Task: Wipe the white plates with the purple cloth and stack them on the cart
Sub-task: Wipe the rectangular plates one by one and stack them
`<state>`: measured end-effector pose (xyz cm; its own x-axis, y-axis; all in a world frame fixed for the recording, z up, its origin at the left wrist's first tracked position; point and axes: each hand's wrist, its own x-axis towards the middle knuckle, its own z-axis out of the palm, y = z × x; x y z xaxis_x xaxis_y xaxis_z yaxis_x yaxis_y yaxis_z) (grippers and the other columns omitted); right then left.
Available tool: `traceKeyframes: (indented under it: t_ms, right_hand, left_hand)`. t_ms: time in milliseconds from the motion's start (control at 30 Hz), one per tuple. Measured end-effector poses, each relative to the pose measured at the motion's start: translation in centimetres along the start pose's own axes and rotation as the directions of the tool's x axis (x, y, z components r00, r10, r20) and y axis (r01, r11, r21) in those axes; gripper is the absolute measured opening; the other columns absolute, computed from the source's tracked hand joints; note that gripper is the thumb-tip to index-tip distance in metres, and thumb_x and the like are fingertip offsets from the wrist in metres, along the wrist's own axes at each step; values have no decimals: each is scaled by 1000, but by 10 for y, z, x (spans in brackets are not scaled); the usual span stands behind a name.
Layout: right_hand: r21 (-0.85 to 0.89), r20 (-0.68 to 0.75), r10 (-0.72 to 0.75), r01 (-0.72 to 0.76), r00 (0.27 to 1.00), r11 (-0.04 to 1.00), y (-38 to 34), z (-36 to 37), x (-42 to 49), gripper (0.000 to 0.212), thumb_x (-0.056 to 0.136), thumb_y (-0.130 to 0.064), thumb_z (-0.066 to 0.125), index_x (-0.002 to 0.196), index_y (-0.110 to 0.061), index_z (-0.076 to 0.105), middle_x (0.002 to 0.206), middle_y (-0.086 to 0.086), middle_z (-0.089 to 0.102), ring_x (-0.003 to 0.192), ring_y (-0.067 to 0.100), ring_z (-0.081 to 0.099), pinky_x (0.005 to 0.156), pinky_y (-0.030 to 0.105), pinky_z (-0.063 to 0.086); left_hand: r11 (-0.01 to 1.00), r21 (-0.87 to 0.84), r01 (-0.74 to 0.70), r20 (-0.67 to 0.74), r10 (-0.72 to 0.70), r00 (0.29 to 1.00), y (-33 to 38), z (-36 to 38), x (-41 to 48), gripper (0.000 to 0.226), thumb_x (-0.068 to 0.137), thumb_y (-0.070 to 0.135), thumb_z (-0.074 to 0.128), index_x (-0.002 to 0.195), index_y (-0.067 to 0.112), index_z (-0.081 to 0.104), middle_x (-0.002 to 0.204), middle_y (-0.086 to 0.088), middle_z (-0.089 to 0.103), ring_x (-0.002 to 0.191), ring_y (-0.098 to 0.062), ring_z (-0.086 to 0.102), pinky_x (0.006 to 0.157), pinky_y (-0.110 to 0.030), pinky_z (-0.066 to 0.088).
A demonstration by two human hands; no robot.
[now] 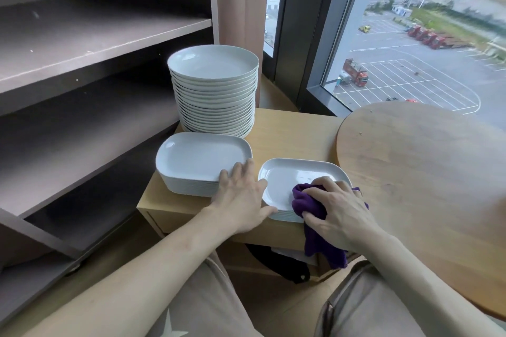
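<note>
Right hand [339, 210] curled round the purple cloth [308, 200], pressing it on the top plate [287, 175] at the cart's [287, 131] near right corner. Left hand [241, 200] flat, fingers spread, gripping nothing, on the cart's near edge, thumb touching that plate. Taller plate stacks [202, 156] at the cart's left.

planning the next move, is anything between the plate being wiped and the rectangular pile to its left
Only the left hand: it lies across the gap, fingers on the left pile, thumb at the plate edge. The right hand grips the purple cloth on the plate.
</note>
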<state>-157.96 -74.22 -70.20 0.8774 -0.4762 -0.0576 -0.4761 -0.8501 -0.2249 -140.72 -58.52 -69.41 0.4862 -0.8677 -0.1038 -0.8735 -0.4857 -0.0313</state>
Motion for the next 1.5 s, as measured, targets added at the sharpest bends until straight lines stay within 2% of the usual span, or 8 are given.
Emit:
traceKeyframes:
  t_ms: [233,400,500,633,800,1033,1333,1500]
  right_hand:
    - [135,72,56,-65,996,989,1,-5,16,21,88,-48,54,105,-43,66,113,-29,48,106,12,44,93,41,36]
    - [465,-146,239,-146,960,873,-6,-10,39,6,90,-46,56,85,-46,59,107,-27,49,101,14,53,83,39,45]
    - [332,-231,260,-175,938,927,-20,-4,67,15,89,-50,51,97,-43,62,109,-22,47,106,20,49,89,41,39]
    - [111,-213,141,-119,967,987,-46,16,84,39,90,-48,57,128,-40,63,135,-15,48,124,21,40,103,49,33]
    - [146,-52,-26,33,998,989,-51,15,79,47,85,-44,52,131,-41,64,139,-19,47,127,17,36,103,44,27]
    - [175,181,-158,126,971,976,-45,-5,56,39,92,-33,61,130,-41,65,137,-20,47,128,15,34,107,45,26]
    - [72,85,1,-7,996,997,-13,-14,23,33,90,-35,54,121,-39,66,127,-21,47,123,15,37,97,42,28]
    - [-99,-101,102,-112,990,989,21,-16,10,28,92,-35,54,117,-39,67,136,-16,48,127,18,35,103,46,29]
  left_hand:
    - [995,-95,23,-63,-29,998,-15,-3,7,79,87,76,51,147,25,41,143,-5,33,128,-26,36,102,-44,36]
    - [988,-153,26,-57,-35,998,-17,1,12,77,86,75,54,146,28,44,145,-6,30,133,-27,31,106,-45,31]
    - [986,-163,28,-70,-40,997,-17,3,13,74,86,74,54,144,28,45,146,-6,29,133,-27,30,106,-45,30]
    - [987,-161,23,-114,-42,993,-16,6,13,77,85,77,53,143,27,45,145,-6,31,131,-27,32,104,-44,31]
    - [981,-188,42,-155,-72,985,-15,10,17,84,78,77,61,137,22,38,138,-3,38,125,-25,38,98,-41,33]
    - [996,-83,15,-83,-22,996,-19,13,16,96,74,90,47,154,41,27,148,-6,26,133,-27,30,103,-42,31]
    - [999,-44,19,-40,-21,999,-16,8,13,97,73,90,48,156,44,26,150,-7,22,137,-27,25,106,-42,28]
    - [996,-81,25,-32,-28,999,-16,9,14,100,71,90,54,155,44,27,152,-7,21,140,-26,23,107,-42,26]
